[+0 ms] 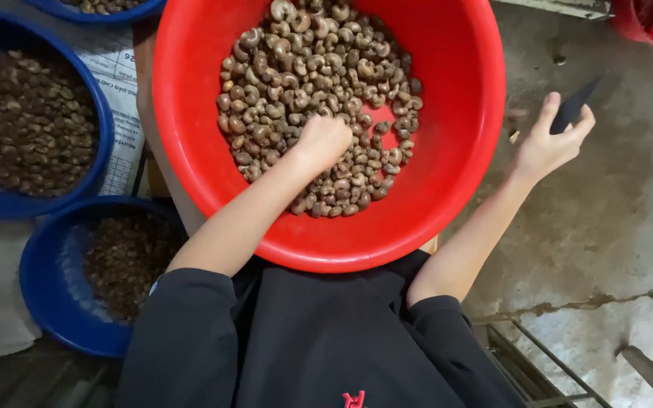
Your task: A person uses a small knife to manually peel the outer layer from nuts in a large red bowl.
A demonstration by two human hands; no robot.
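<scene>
One red basin (pixel 462 113) in the lap, wide and round, upper rim cut off by the frame. Inside, one heap of cashews (pixel 319 83), curved and brown-grey, far too many to count. Left hand (pixel 323 140) sunk into the near edge of the heap, knuckles up, fingers curled down among the nuts; clenched, though whether any nut sits inside the fist cannot be told. Right hand (pixel 549 142) out past the basin's right rim, over the bare concrete floor (pixel 606 227), grasping one dark blade (pixel 574 106) between thumb and fingers, tip slanted up and away; handle hidden in the palm, outline blurred.

Three blue bowls on the left, none whole in view: one large (pixel 100 143) with dark brown bits, cut by the left edge; one lower (pixel 43 287) with a similar dark fill, partly hidden behind the left sleeve; one (pixel 88 13) at the top, only a sliver showing. One printed paper (pixel 119 75) between the blue bowls and the basin, mostly covered. One more red vessel (pixel 648 23) at the top right corner, only a curved piece visible. Metal frame (pixel 546 363) at bottom right, cut off.
</scene>
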